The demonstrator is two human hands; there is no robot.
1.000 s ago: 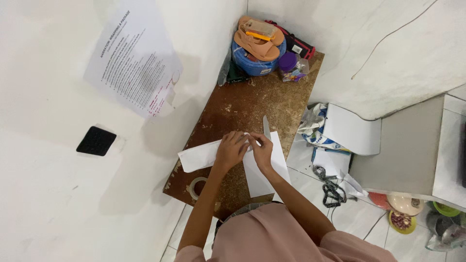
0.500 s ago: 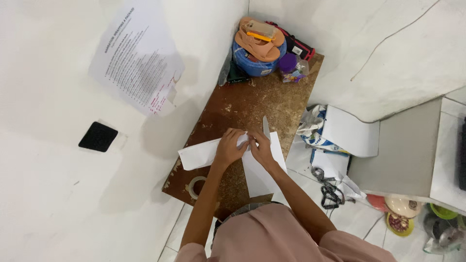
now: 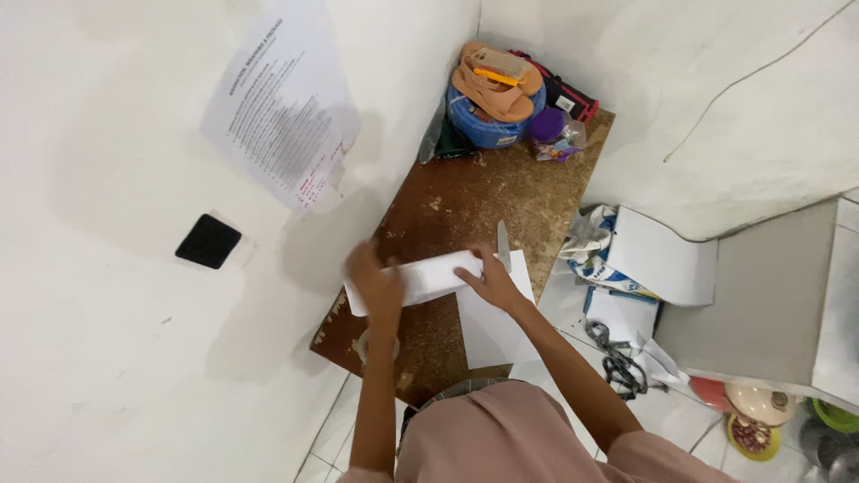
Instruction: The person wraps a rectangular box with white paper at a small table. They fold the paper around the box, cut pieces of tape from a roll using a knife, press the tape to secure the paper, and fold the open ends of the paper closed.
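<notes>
A folded white paper strip (image 3: 420, 279) lies across the near half of the brown desk (image 3: 483, 201), running from about nine o'clock toward three o'clock. The left hand (image 3: 376, 284) sits on its nine o'clock end, fingers curled down over the paper; it is blurred, so whether it pinches the edge or only presses on it cannot be told. The right hand (image 3: 492, 284) lies on the three o'clock end with fingers spread fairly flat, pressing the strip down rather than gripping it.

Under that end is a flat white sheet (image 3: 497, 326) reaching toward six o'clock and hanging past the desk edge. A knife (image 3: 503, 246) lies just beside the right hand at twelve o'clock, touching or nearly touching the sheet. A tape roll (image 3: 362, 344) shows partly behind the left forearm at seven o'clock.

To do this step well, it seems best to keep the right hand as the anchor and let the left smooth outward along the fold, so the crease stays straight and the strip does not skew on the sheet below. The overhanging sheet could slide, so downward pressure matters more than pulling. The knife is close enough that the right fingers should stay clear of it.

At the far end, around twelve o'clock, a blue tub (image 3: 488, 125) carries sandals (image 3: 497, 85).
</notes>
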